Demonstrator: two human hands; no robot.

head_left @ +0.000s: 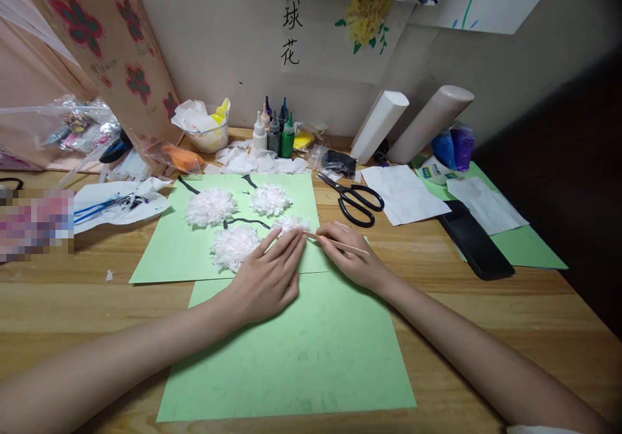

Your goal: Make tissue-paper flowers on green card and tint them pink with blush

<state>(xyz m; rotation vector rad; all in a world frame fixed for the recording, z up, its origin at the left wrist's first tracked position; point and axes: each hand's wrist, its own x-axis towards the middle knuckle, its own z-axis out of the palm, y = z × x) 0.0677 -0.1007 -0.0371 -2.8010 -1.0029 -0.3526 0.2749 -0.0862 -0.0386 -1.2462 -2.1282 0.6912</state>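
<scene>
My right hand [347,252] pinches a thin wooden stick [357,250], its tip meeting the edge of a small white paper flower [286,223]. Stretched flat, my left hand [267,272] rests its fingertips on that flower and covers part of it. Three fuller white fluffy flowers lie on the same green sheet [165,252]: one at upper left [211,206], one at upper right [270,199] and one [234,247] beside my left fingers. Dark stem strips [245,221] run by the flowers. A second green sheet [291,356] lies under my wrists.
Black-handled scissors [357,202] lie right of the flowers. Paint bottles [287,137], white paper scraps [243,160] and a tub [208,129] line the back. White sheets [401,191] and a black phone [476,239] are on the right; stained paper [131,204] is on the left.
</scene>
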